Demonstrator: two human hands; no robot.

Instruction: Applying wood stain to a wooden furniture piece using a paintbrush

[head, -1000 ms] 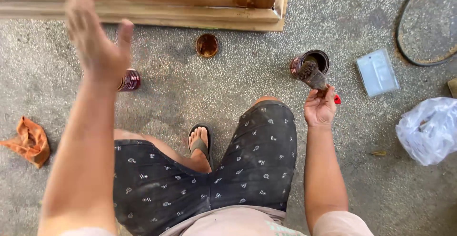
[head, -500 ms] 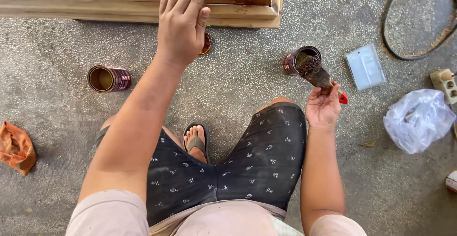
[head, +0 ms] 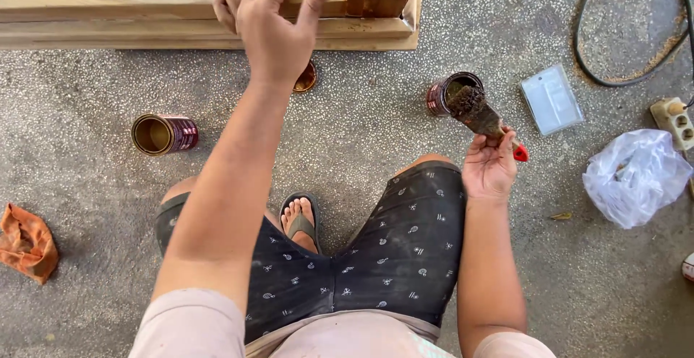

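My right hand (head: 490,169): fingers clamped on a stained paintbrush (head: 483,117), bristles at the open tin (head: 450,93) on the floor. My left hand (head: 271,22): fingers loosely spread, empty, over the wooden frame (head: 108,13). Left on the floor: a tipped can (head: 164,133), an orange rag (head: 27,242).
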